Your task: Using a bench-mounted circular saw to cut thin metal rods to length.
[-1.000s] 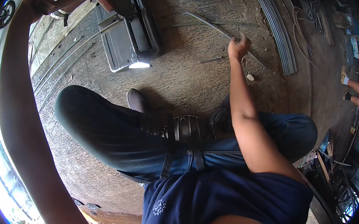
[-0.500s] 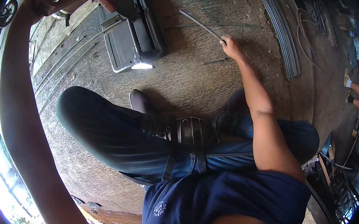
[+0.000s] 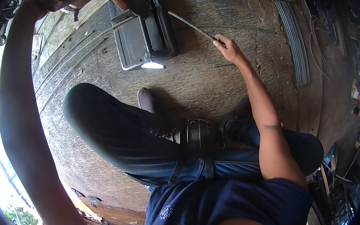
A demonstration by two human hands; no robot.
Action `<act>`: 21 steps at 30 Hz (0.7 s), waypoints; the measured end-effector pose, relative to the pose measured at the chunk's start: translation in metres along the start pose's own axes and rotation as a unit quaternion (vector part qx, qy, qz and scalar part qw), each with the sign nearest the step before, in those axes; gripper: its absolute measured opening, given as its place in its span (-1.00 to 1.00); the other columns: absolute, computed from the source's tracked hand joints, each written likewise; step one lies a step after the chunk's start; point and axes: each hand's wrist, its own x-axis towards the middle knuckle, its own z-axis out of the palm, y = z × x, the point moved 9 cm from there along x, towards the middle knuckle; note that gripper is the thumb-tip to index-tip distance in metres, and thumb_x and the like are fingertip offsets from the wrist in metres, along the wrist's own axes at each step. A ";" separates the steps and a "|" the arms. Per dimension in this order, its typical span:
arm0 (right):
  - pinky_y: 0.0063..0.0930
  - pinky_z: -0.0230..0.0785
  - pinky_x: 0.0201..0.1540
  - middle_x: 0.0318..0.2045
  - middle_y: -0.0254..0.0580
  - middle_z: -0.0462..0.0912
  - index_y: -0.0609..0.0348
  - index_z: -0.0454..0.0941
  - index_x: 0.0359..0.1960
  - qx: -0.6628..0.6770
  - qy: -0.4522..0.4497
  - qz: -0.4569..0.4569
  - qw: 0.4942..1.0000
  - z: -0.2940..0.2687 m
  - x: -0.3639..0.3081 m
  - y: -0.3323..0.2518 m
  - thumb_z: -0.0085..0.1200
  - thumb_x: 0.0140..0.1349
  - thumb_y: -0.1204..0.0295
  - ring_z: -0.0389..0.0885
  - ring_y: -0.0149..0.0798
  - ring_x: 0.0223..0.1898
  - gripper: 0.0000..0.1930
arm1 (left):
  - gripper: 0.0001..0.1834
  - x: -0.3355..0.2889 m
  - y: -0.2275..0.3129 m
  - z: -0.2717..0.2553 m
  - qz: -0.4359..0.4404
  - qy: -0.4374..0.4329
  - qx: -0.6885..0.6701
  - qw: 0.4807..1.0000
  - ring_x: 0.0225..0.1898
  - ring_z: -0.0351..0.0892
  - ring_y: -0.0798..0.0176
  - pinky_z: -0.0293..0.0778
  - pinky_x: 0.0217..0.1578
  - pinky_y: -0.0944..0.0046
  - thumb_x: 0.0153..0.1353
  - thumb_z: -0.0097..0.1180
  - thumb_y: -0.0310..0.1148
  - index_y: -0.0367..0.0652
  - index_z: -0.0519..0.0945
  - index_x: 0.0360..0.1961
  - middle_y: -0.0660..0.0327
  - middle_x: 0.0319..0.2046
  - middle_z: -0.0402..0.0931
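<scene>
1. The right grip (image 3: pixel 226 48) was curled around the rod (image 3: pixel 191 24), whose far tip reached near the machine (image 3: pixel 131 45).
2. The rod looked stiff, fairly light; mid-length seemed steadiest to hold.
3. The left grip's (image 3: pixel 36 8) closure couldn't be told.

A navy T-shirt (image 3: pixel 240 202) at five o'clock, with a short sleeve (image 3: pixel 292 192) near four and a small round white print (image 3: pixel 166 212) between six and seven, is worn with blue jeans (image 3: pixel 108 132) toward eight and a greyish shoe (image 3: pixel 146 100) near ten
</scene>
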 end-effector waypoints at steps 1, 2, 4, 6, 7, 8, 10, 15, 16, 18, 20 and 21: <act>-0.25 0.38 -0.29 -0.39 0.01 0.59 0.24 0.50 0.00 -0.002 -0.007 0.019 1.000 0.000 0.000 0.002 -0.06 0.38 0.08 0.57 -0.10 -0.37 -0.56 | -0.47 0.001 0.001 0.004 0.000 -0.001 0.000 1.000 0.05 0.40 0.19 0.42 0.04 0.08 0.27 -0.33 -0.29 -0.16 0.34 0.25 0.18 0.14 0.40; -0.25 0.33 -0.37 -0.50 -0.04 0.55 0.23 0.50 -0.06 -0.004 -0.014 0.038 0.999 0.001 0.000 0.004 -0.08 0.38 0.09 0.51 -0.16 -0.48 -0.58 | -0.47 0.000 0.005 0.007 0.025 0.017 -0.069 0.997 0.01 0.42 0.19 0.45 -0.04 0.12 0.26 -0.31 -0.28 -0.16 0.35 0.25 0.18 0.13 0.41; -0.25 0.31 -0.40 -0.55 -0.07 0.52 0.24 0.50 -0.15 0.002 -0.040 0.039 0.998 0.004 0.004 0.008 -0.09 0.39 0.07 0.47 -0.18 -0.52 -0.58 | -0.47 0.002 0.009 0.005 0.049 0.035 -0.138 0.989 -0.03 0.45 0.18 0.47 -0.11 0.15 0.26 -0.29 -0.27 -0.16 0.35 0.24 0.18 0.13 0.41; -0.25 0.29 -0.43 -0.59 -0.10 0.49 0.25 0.50 -0.23 0.007 -0.065 0.039 0.997 0.008 0.006 0.012 -0.10 0.39 0.06 0.44 -0.20 -0.56 -0.57 | -0.52 0.012 -0.012 0.009 -0.073 0.022 -0.402 0.912 -0.19 0.48 0.23 0.44 -0.22 0.26 0.31 -0.30 -0.30 -0.17 0.38 0.21 0.19 0.01 0.48; -0.26 0.27 -0.45 -0.63 -0.12 0.47 0.26 0.49 -0.31 0.019 -0.054 0.040 0.998 0.009 0.008 0.009 -0.12 0.39 0.04 0.40 -0.21 -0.58 -0.55 | -0.52 0.016 -0.021 0.007 -0.073 0.023 -0.401 0.913 -0.19 0.48 0.23 0.44 -0.22 0.26 0.31 -0.30 -0.30 -0.17 0.38 0.21 0.19 0.01 0.48; -0.26 0.26 -0.47 -0.66 -0.14 0.44 0.26 0.47 -0.39 0.033 -0.044 0.038 0.998 0.011 0.010 0.001 -0.13 0.39 0.01 0.37 -0.22 -0.61 -0.51 | -0.53 0.016 -0.022 0.006 -0.018 -0.020 -0.388 0.921 -0.24 0.45 0.27 0.41 -0.24 0.30 0.30 -0.29 -0.31 -0.18 0.41 0.18 0.21 -0.06 0.49; -0.27 0.25 -0.48 -0.68 -0.15 0.42 0.26 0.47 -0.44 0.035 -0.034 0.036 0.998 0.012 0.013 -0.014 -0.14 0.39 -0.01 0.38 -0.24 -0.62 -0.48 | -0.55 0.014 -0.030 0.003 0.036 -0.063 -0.373 0.925 -0.30 0.43 0.31 0.39 -0.26 0.34 0.29 -0.28 -0.31 -0.19 0.44 0.15 0.23 -0.13 0.51; -0.28 0.25 -0.50 -0.72 -0.17 0.39 0.26 0.45 -0.52 0.021 -0.004 0.019 1.000 0.012 0.020 -0.027 -0.16 0.39 -0.05 0.40 -0.26 -0.63 -0.43 | -0.59 0.019 -0.017 0.011 0.023 -0.025 -0.373 0.927 -0.33 0.41 0.33 0.37 -0.25 0.36 0.28 -0.23 -0.32 -0.23 0.51 0.06 0.27 -0.18 0.53; -0.34 0.18 -0.52 -0.72 -0.28 0.32 0.22 0.41 -0.55 0.049 0.001 0.005 0.999 0.013 0.021 -0.035 -0.17 0.41 -0.02 0.31 -0.36 -0.63 -0.46 | -0.59 0.016 -0.014 0.011 0.021 -0.025 -0.372 0.928 -0.33 0.41 0.33 0.37 -0.25 0.36 0.28 -0.23 -0.32 -0.23 0.51 0.06 0.27 -0.18 0.53; -0.41 0.11 -0.54 -0.72 -0.39 0.25 0.18 0.36 -0.57 0.078 0.004 -0.010 0.997 0.015 0.023 -0.047 -0.18 0.42 0.01 0.21 -0.45 -0.63 -0.48 | -0.59 0.009 0.004 0.013 0.060 -0.077 -0.467 0.879 -0.24 0.46 0.32 0.40 -0.18 0.33 0.31 -0.24 -0.33 -0.23 0.51 0.07 0.24 -0.10 0.54; -0.41 0.12 -0.54 -0.72 -0.39 0.25 0.17 0.36 -0.58 0.105 -0.003 0.037 0.994 0.022 0.027 -0.045 -0.19 0.42 0.01 0.23 -0.46 -0.64 -0.48 | -0.57 0.009 -0.007 0.004 0.028 -0.036 -0.376 0.925 -0.15 0.47 0.29 0.40 -0.10 0.30 0.29 -0.23 -0.31 -0.23 0.50 0.08 0.21 -0.05 0.53; -0.41 0.12 -0.54 -0.72 -0.39 0.25 0.17 0.36 -0.58 0.106 -0.005 0.036 0.994 0.026 0.028 -0.048 -0.19 0.42 0.01 0.23 -0.46 -0.64 -0.48 | -0.56 0.008 -0.016 -0.002 -0.002 0.003 -0.281 0.960 -0.06 0.47 0.26 0.40 -0.02 0.26 0.27 -0.22 -0.29 -0.24 0.49 0.09 0.19 -0.01 0.52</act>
